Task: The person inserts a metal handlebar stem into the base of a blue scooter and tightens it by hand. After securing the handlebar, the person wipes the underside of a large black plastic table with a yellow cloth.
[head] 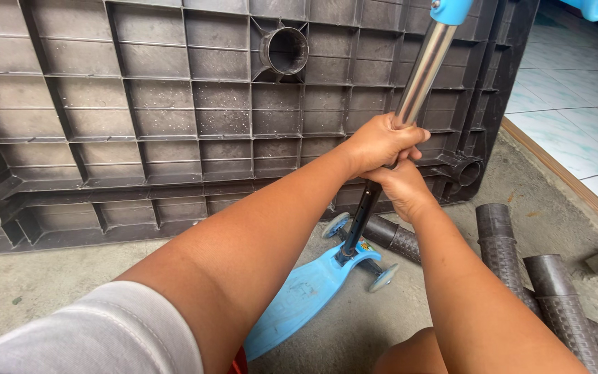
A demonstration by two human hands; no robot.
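A shiny silver metal steering tube (420, 73) of a small light-blue plastic kick scooter (299, 298) is clasped by both hands, fingers wrapped shut around it. The left hand (381, 142) is set higher; the right hand (399, 187) is stacked just beneath, touching it, where the black lower stem (363, 218) begins. The tube's long axis is tilted, running from the deck up to the right. Behind, an upturned dark-grey ribbed plastic table (140, 118) is leaned; textured dark tubular legs (555, 291) are scattered on the concrete floor (70, 284).
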